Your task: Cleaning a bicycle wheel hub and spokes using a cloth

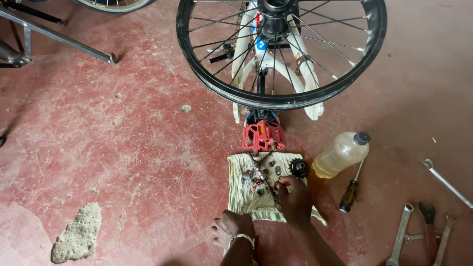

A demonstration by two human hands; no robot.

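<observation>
My right hand (294,197) reaches onto a pale striped cloth (241,197) spread on the red floor, its fingers pinching at small metal parts (260,175) lying there: an axle, nuts and washers. Whether it grips one is unclear. A black sprocket (298,168) rests at the cloth's right corner, just beyond the fingers. My left hand (230,227), with a bracelet on the wrist, rests fingers curled on the floor at the cloth's near left edge, holding nothing visible.
A bicycle wheel (281,98) on a white frame (300,64) stands ahead, with a red pedal (263,135) below it. A bottle of yellowish liquid (340,155), a screwdriver (351,192), wrenches (401,234) and pliers (428,221) lie right. A stone (78,234) sits left; a metal stand (59,38) is far left.
</observation>
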